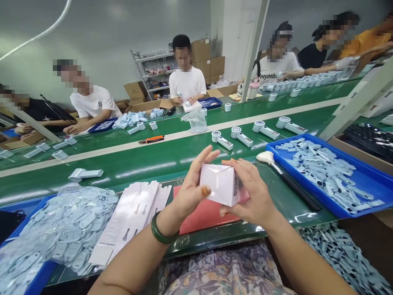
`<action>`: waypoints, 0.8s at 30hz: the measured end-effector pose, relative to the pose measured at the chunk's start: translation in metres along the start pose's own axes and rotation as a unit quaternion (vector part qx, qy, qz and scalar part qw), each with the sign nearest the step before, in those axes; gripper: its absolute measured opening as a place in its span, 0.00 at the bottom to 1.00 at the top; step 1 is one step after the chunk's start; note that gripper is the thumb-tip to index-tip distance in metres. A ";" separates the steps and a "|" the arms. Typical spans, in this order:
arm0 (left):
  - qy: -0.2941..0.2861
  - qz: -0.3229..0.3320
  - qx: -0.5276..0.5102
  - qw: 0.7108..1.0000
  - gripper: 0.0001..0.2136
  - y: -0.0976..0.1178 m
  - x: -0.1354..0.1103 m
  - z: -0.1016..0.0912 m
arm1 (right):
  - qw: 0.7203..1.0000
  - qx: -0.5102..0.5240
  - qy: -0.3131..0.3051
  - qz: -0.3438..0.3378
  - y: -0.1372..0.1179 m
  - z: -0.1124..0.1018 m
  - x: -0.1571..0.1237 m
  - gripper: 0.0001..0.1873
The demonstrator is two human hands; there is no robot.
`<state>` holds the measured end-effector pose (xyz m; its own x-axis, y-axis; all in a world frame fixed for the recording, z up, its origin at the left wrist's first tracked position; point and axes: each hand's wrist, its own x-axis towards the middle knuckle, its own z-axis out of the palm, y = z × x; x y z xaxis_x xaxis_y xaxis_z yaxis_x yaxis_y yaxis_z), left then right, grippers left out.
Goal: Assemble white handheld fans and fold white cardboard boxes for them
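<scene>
A small white cardboard box (218,185) is held up between my two hands, above a red mat (199,217) on the bench. My left hand (190,182) presses the box's left side, its thumb across the near face and some fingers stretched upward past the top edge. On the other side my right hand (254,192) grips the box, with fingers at the top and the thumb below. Folded printed leaflets (135,217) lie in a pile left of the mat. What the box contains is hidden.
Blue trays hold light-blue plastic parts: the right tray (365,180) and the left tray (46,270). A black-handled brush (294,184) lies beside the right tray. Several handheld fans (265,130) stand on the green conveyor (172,153). Orange pliers (152,139) lie beyond; co-workers sit opposite.
</scene>
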<state>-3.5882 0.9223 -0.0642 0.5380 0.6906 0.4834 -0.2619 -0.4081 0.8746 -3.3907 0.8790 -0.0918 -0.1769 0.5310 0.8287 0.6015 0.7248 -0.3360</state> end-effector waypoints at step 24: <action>0.163 -0.182 0.364 0.899 0.33 -0.026 -0.045 -0.130 | 0.861 0.042 0.085 0.499 0.144 0.136 0.111 0.47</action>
<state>-3.7095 0.9798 -0.1035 0.1879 0.9472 0.2596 0.5414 -0.3205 0.7773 -3.4295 1.1023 -0.1089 0.5174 0.8409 0.1588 0.3277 -0.0233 -0.9445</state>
